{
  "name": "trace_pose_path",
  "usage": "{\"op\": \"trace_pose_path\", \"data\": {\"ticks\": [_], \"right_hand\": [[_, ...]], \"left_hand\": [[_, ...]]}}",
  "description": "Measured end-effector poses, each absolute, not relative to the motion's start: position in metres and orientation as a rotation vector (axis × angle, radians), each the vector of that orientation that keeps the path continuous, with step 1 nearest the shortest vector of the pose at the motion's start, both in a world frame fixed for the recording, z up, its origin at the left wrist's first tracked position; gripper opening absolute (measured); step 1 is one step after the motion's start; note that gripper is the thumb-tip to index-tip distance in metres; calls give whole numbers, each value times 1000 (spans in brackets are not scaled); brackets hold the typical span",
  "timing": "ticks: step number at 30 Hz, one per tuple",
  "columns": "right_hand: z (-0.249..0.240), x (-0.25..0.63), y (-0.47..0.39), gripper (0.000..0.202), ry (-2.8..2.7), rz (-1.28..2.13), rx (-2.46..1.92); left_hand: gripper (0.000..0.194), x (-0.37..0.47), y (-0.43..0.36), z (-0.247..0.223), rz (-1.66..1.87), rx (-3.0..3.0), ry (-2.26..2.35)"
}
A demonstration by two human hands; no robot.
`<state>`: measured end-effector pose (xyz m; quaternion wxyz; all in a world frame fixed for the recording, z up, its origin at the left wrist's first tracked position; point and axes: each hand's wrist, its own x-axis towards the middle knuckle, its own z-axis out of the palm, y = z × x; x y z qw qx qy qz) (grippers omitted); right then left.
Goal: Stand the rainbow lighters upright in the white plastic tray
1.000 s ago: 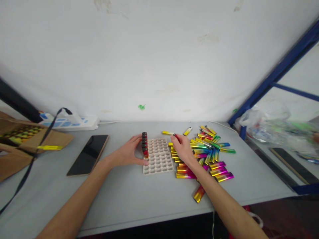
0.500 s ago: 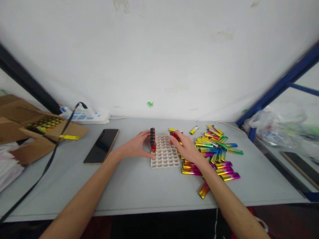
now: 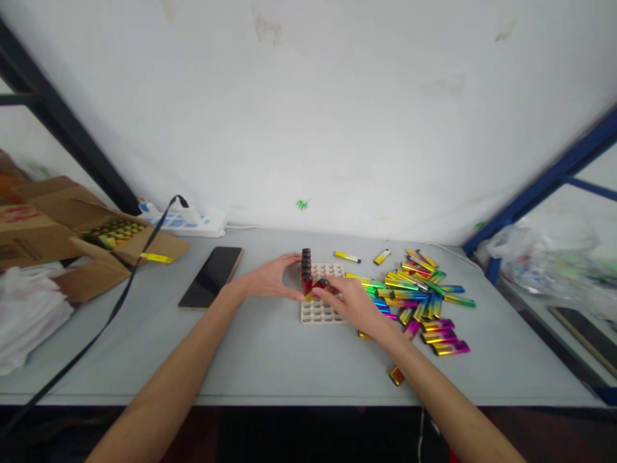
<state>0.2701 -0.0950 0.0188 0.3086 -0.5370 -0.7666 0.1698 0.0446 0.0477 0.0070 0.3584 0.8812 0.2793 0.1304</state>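
Note:
A white tray of small holes (image 3: 322,315) lies on the grey table. Along its left edge stands a row of red lighters (image 3: 306,263) with black tops. My left hand (image 3: 276,278) is beside that row, thumb and fingers apart around its left side, holding nothing. My right hand (image 3: 351,299) is over the tray, its fingers closed on a lighter with a dark top (image 3: 321,283), just right of the row's near end. To the right lies a loose pile of shiny multicoloured lighters (image 3: 409,289), partly hidden by my right hand and forearm.
A black phone (image 3: 211,278) lies left of the tray. Behind it are a white power strip (image 3: 207,225) and an open cardboard box (image 3: 144,243) holding lighters. A dark strap (image 3: 126,290) crosses the left side. Blue shelf posts (image 3: 535,193) and plastic bags (image 3: 530,257) are at the right.
My right hand has moved left with its lighter, from the tray's right side to near the standing row. My left hand stays beside the row. The camera view has shifted slightly.

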Motion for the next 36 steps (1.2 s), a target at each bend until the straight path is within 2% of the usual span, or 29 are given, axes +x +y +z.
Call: {"op": "trace_pose_path", "data": {"ticks": [4, 8, 16, 20, 27, 32, 36], "right_hand": [[13, 264, -90, 25, -2186, 253, -1473], [16, 256, -86, 25, -2360, -1, -1504], [24, 267, -95, 29, -2323, 126, -1489], [18, 311, -113, 25, -2090, 199, -1554], [16, 442, -113, 17, -1744, -63, -1912], [27, 503, -98, 21, -1840, -11, -2184], [23, 513, -98, 20, -1924, 116, -2111]], "left_hand": [[113, 41, 50, 8, 368, 2229, 791], [95, 38, 49, 7, 436, 2123, 853], [88, 45, 50, -5, 658, 2006, 886], [84, 53, 45, -8, 761, 2010, 901], [90, 65, 45, -13, 911, 1872, 941], [88, 65, 48, -16, 960, 1858, 949], [81, 63, 49, -16, 959, 1885, 972]]}}
